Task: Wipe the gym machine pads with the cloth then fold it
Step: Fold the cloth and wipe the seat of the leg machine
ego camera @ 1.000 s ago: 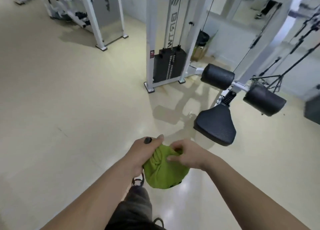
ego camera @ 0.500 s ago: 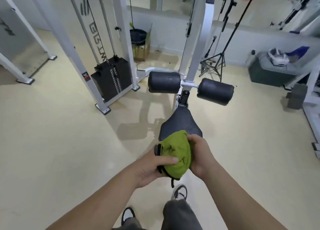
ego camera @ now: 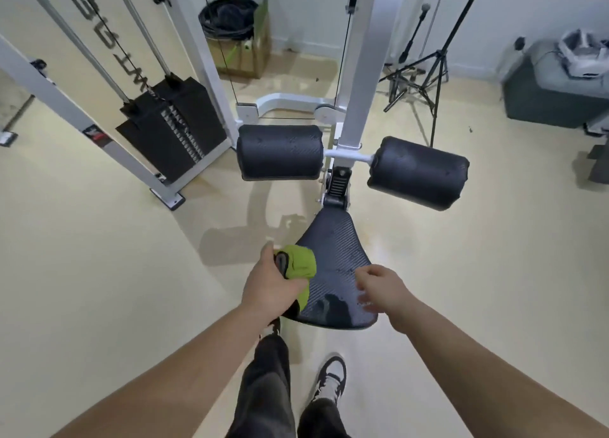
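A bunched green cloth (ego camera: pixel 298 264) is gripped in my left hand (ego camera: pixel 270 287) and rests against the left edge of the black seat pad (ego camera: pixel 336 259). My right hand (ego camera: pixel 379 287) hovers over the seat's near right part, fingers loosely apart, holding nothing. Beyond the seat, two black roller pads sit on a white crossbar: the left roller pad (ego camera: pixel 280 151) and the right roller pad (ego camera: pixel 418 172).
The machine's white upright (ego camera: pixel 361 59) rises behind the seat, with a black weight stack (ego camera: pixel 171 124) to the left. A bin in a cardboard box (ego camera: pixel 237 32) stands at the back, tripod stands (ego camera: pixel 425 72) and a grey box (ego camera: pixel 553 88) at the right. My feet (ego camera: pixel 329 376) are below the seat.
I have stepped closer to the seat. My right hand let go of the cloth and moved right over the seat; my left hand now holds the cloth alone at the seat's left edge.
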Action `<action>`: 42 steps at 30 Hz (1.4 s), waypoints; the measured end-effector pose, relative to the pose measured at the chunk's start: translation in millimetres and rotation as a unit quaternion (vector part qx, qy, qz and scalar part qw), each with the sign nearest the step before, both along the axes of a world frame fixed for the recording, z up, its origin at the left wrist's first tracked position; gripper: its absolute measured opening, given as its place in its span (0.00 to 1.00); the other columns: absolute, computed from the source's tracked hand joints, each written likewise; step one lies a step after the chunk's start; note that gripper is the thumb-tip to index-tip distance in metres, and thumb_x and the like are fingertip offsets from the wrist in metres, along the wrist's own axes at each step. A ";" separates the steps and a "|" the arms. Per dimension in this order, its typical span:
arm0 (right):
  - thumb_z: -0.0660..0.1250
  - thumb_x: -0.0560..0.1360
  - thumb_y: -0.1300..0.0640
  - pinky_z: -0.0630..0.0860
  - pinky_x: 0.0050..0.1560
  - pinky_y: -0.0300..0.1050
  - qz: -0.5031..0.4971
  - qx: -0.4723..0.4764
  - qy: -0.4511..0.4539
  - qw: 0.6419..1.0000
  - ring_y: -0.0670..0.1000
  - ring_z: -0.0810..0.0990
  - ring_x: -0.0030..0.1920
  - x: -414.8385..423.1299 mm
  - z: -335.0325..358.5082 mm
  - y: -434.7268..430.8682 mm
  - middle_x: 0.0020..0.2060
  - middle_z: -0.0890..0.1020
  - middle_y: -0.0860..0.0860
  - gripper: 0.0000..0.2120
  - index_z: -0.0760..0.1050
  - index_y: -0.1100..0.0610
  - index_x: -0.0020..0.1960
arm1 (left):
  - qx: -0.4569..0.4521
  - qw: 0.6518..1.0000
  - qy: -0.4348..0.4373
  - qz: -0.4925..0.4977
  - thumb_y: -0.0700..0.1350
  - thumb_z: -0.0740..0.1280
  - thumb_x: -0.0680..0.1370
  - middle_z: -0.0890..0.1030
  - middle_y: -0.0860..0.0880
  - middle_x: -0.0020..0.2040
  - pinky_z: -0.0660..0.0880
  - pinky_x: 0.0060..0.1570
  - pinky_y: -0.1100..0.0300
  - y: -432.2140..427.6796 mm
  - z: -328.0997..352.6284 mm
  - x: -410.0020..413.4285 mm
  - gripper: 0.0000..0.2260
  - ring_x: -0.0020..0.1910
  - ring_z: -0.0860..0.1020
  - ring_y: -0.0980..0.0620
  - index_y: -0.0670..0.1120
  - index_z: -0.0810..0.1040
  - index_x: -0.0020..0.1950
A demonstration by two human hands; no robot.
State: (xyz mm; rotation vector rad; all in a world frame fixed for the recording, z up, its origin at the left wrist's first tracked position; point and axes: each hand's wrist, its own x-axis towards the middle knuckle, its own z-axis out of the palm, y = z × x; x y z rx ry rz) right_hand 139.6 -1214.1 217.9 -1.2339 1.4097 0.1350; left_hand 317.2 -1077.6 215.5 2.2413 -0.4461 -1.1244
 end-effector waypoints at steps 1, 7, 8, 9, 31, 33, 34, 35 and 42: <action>0.63 0.81 0.54 0.73 0.41 0.48 0.009 -0.003 0.014 1.000 0.56 0.75 0.42 8.3 -15.5 -13.4 0.42 0.76 0.55 0.07 0.75 0.57 0.48 | -0.004 0.994 -0.087 -0.069 0.50 0.76 0.71 0.74 0.51 0.68 0.76 0.64 0.48 -20.0 -12.4 9.6 0.47 0.65 0.76 0.45 0.53 0.53 0.84; 0.67 0.79 0.52 0.76 0.59 0.51 0.042 -0.058 0.105 0.992 0.59 0.80 0.57 22.8 -110.3 -53.3 0.61 0.81 0.56 0.22 0.73 0.56 0.72 | 0.085 0.882 -0.238 -0.399 0.59 0.68 0.75 0.67 0.48 0.74 0.72 0.64 0.48 -41.6 -124.3 -6.1 0.43 0.67 0.69 0.43 0.53 0.49 0.83; 0.67 0.79 0.52 0.75 0.60 0.50 0.081 -0.061 0.130 0.986 0.61 0.80 0.60 21.9 -120.1 -55.5 0.63 0.81 0.57 0.23 0.72 0.58 0.72 | 0.111 0.874 -0.210 -0.424 0.63 0.68 0.73 0.64 0.47 0.75 0.70 0.65 0.47 -33.5 -135.8 -13.4 0.43 0.69 0.66 0.42 0.54 0.50 0.83; 0.68 0.78 0.52 0.76 0.58 0.49 0.127 -0.067 0.164 0.976 0.61 0.80 0.61 21.3 -131.6 -58.1 0.62 0.81 0.57 0.22 0.73 0.58 0.70 | 0.121 0.870 -0.202 -0.433 0.65 0.66 0.72 0.62 0.46 0.75 0.69 0.66 0.45 -27.5 -144.6 -19.4 0.43 0.70 0.65 0.42 0.55 0.52 0.82; 0.71 0.78 0.49 0.82 0.51 0.57 0.242 -0.041 0.235 0.940 0.59 0.79 0.51 1.1 -194.4 -94.1 0.57 0.80 0.55 0.18 0.73 0.52 0.65 | -0.069 0.815 -0.256 -0.516 0.55 0.62 0.62 0.75 0.49 0.58 0.73 0.44 0.49 -12.4 -191.9 -23.1 0.33 0.50 0.76 0.45 0.55 0.73 0.68; 0.71 0.79 0.49 0.82 0.52 0.57 0.244 -0.035 0.231 0.941 0.59 0.78 0.50 1.3 -195.2 -94.5 0.54 0.78 0.53 0.18 0.73 0.52 0.65 | -0.059 0.776 -0.313 -0.545 0.53 0.66 0.60 0.76 0.48 0.58 0.72 0.45 0.49 -32.6 -205.6 17.7 0.35 0.50 0.75 0.44 0.55 0.72 0.69; 0.71 0.79 0.49 0.82 0.51 0.57 0.244 -0.033 0.228 0.942 0.58 0.78 0.50 1.7 -196.1 -95.4 0.54 0.78 0.52 0.17 0.73 0.52 0.64 | -0.027 0.788 -0.334 -0.516 0.52 0.68 0.61 0.75 0.47 0.58 0.72 0.46 0.48 -50.0 -211.3 32.7 0.35 0.52 0.75 0.43 0.55 0.71 0.69; 0.71 0.79 0.49 0.82 0.51 0.56 0.244 -0.029 0.225 0.943 0.58 0.78 0.49 0.5 -197.6 -97.2 0.53 0.78 0.52 0.17 0.72 0.52 0.64 | 0.014 0.823 -0.340 -0.455 0.52 0.69 0.62 0.75 0.46 0.59 0.72 0.48 0.47 -68.8 -215.1 38.9 0.35 0.53 0.75 0.41 0.54 0.71 0.70; 0.70 0.80 0.54 0.85 0.40 0.54 0.156 0.058 0.137 0.977 0.59 0.80 0.52 -16.8 -210.7 -103.3 0.53 0.79 0.52 0.22 0.70 0.43 0.72 | -0.017 0.871 -0.275 -0.407 0.59 0.66 0.63 0.75 0.48 0.60 0.72 0.46 0.47 -69.6 -207.0 -44.2 0.32 0.52 0.73 0.44 0.55 0.73 0.67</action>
